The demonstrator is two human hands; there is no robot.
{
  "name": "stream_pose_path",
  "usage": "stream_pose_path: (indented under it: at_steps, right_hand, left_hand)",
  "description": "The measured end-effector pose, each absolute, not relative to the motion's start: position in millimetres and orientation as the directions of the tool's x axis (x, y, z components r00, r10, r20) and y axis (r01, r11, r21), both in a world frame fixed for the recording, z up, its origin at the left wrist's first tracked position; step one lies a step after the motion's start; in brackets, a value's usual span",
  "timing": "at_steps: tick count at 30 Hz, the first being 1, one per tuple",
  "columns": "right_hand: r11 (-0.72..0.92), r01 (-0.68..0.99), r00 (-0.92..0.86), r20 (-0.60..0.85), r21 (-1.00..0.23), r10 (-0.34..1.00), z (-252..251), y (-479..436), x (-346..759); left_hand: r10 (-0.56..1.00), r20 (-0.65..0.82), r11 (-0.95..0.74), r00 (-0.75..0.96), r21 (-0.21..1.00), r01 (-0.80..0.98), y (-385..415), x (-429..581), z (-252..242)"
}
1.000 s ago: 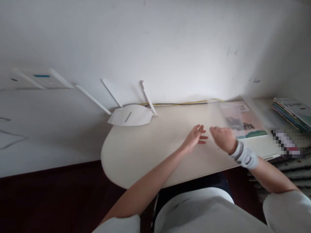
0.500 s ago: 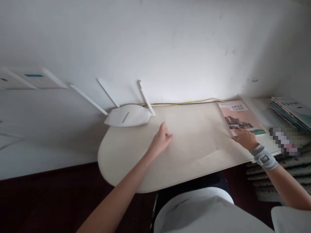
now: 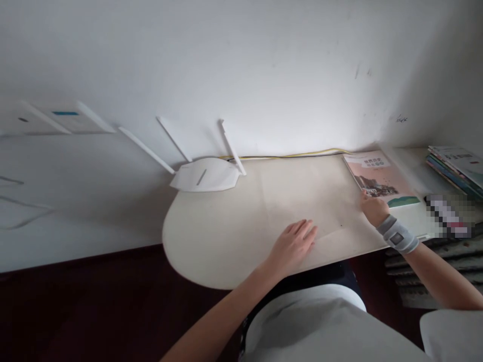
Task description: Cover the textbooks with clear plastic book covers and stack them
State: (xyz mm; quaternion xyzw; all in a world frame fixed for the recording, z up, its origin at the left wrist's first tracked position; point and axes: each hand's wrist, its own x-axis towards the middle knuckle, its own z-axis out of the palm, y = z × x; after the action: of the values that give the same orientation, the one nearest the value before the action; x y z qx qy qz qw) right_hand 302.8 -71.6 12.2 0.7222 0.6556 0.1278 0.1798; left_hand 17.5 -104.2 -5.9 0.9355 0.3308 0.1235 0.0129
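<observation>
My left hand (image 3: pixel 294 244) is open, palm down at the front part of the pale table (image 3: pixel 211 226), with its fingers stretched out and nothing in them. A thin paperback book (image 3: pixel 381 173) with a pinkish cover lies on the table to the right. At its near left corner is my right hand (image 3: pixel 375 209), with a grey wristband (image 3: pixel 399 235) on the wrist. The fingers are curled, and one fingertip rests at the book's left edge. The underside of that grip is hidden.
A white router (image 3: pixel 206 176) with upright antennas stands at the table's left end, against the wall. A yellow cable (image 3: pixel 302 153) runs along the back edge. Stacked books (image 3: pixel 456 166) lie at the far right, behind a blurred object (image 3: pixel 449 216).
My left hand has moved right and nearer the table's front edge, and its fingers have straightened. My right hand has shifted slightly left, its fingers now curled at the book's left edge.
</observation>
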Motion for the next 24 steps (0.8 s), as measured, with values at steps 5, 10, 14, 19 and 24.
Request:
stream_pose_path:
  at_steps: [5, 10, 14, 19, 24]
  right_hand:
    - [-0.038, 0.9, 0.084, -0.088, 0.433, 0.993, 17.5, -82.2, 294.0]
    - [-0.03, 0.902, 0.074, -0.084, 0.431, 0.994, 19.9, -87.1, 285.2]
    - [-0.009, 0.895, 0.058, -0.096, 0.446, 0.994, 18.9, -86.8, 290.2]
    - [0.003, 0.897, 0.007, -0.021, 0.442, 1.0, 21.2, -94.6, 291.8]
    - [0.224, 0.964, -0.239, 0.096, 0.142, 0.966, -2.5, -109.2, 268.9]
  left_hand:
    - [0.605, 0.192, -0.794, 0.773, 0.066, 0.605, -104.3, 11.0, -16.5]
    - [0.6, 0.23, -0.791, 0.767, 0.027, 0.611, -104.8, 8.4, -21.8]
    - [0.567, 0.266, -0.807, 0.78, -0.011, 0.591, -102.5, 7.3, -25.4]
    - [0.548, 0.295, -0.819, 0.782, 0.001, 0.574, -106.1, -1.2, -29.0]
    - [0.572, 0.304, -0.818, 0.762, 0.14, 0.558, -126.4, -7.9, -25.5]
